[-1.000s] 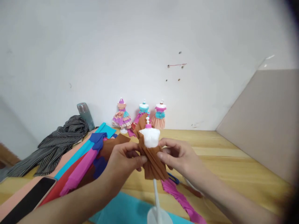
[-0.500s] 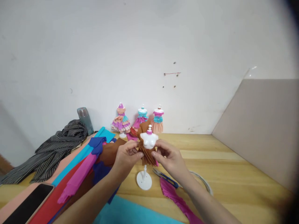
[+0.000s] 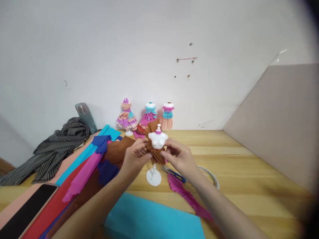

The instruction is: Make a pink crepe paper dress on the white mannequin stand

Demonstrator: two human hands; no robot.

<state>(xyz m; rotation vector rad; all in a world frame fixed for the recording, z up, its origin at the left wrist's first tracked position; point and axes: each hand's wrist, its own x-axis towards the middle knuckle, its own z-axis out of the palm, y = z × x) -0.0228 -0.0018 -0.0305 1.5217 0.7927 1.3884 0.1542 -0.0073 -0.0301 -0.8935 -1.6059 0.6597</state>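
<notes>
A small white dress form (image 3: pixel 158 140) with a pink neck band stands upright on its round white base (image 3: pixel 153 177). Pleated brown crepe paper (image 3: pixel 157 156) wraps its waist, and a longer piece of it rises behind the form's left shoulder. My left hand (image 3: pixel 136 156) pinches the paper at the left side between thumb and fingers. On the other side, my right hand (image 3: pixel 178 157) is closed on the paper's right edge, thumb at the front. Below my right hand lie blue-handled thread snips (image 3: pixel 175 174) and a ruffled magenta crepe strip (image 3: pixel 183 192).
Three dressed mini forms (image 3: pixel 150 114) line the wall. At left are crepe sheets (image 3: pixel 83 176), a phone (image 3: pixel 30 209), a striped cloth (image 3: pixel 59 142) and a tilted grey bottle (image 3: pixel 86 118). A turquoise sheet (image 3: pixel 154 215) lies in front; a pale ring (image 3: pixel 211 175) sits right.
The camera has tilted down, so the scene sits higher and more of the turquoise sheet shows. Both hands keep their hold on the brown paper, whose front folds have shifted slightly.
</notes>
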